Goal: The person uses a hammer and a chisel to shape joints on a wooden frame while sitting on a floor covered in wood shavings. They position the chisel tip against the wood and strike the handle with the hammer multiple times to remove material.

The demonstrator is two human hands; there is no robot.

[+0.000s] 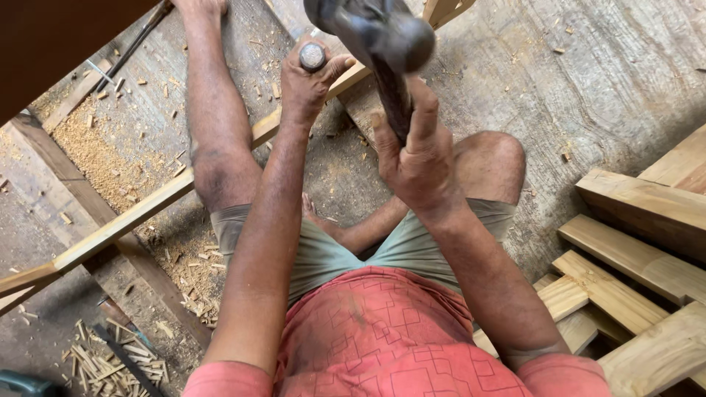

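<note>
My left hand is closed around a chisel, whose round metal end shows above my fist. The chisel stands on a long light wooden strip that runs from lower left to upper right across my lap. My right hand grips the dark handle of a hammer, raised close to the camera so its head looks large and blurred at the top. I sit on the floor, left leg stretched out, right knee bent.
Several cut wooden pieces are stacked at the right. Wood chips and sawdust lie on the worn board floor at left, with small offcuts at the lower left. A dark wooden board fills the top left corner.
</note>
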